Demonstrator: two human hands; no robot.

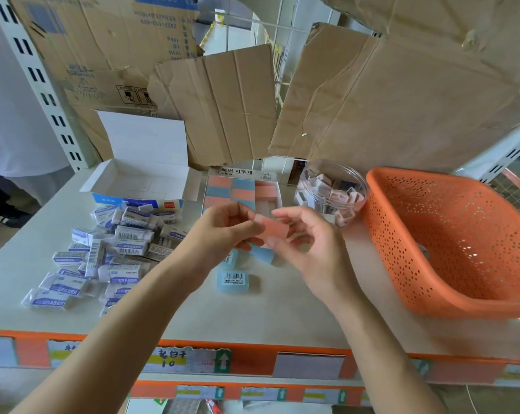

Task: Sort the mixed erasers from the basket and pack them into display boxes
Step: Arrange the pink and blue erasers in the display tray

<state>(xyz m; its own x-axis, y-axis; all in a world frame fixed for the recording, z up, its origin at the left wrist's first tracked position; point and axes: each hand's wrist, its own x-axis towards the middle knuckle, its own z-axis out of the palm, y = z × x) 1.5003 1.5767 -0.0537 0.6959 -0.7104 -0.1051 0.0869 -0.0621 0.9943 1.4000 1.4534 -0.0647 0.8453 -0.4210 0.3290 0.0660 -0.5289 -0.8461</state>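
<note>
Both hands hold one pink eraser (pixel 273 229) above the shelf's middle: my left hand (pixel 222 228) pinches its left end, my right hand (pixel 305 240) grips its right side. Just behind them stands a display box (pixel 278 192) partly filled with pink and blue erasers. Blue erasers (pixel 232 281) lie loose on the shelf under my hands. A heap of white wrapped erasers (pixel 112 252) lies to the left, in front of an open white and blue box (pixel 139 186). The orange basket (pixel 449 240) stands at the right.
A clear round tub (pixel 333 186) with small pinkish erasers stands between the display box and the basket. Brown cardboard sheets (pixel 372 100) lean behind everything. The shelf's front edge (pixel 252 348) carries orange price strips. A person's legs show at far left.
</note>
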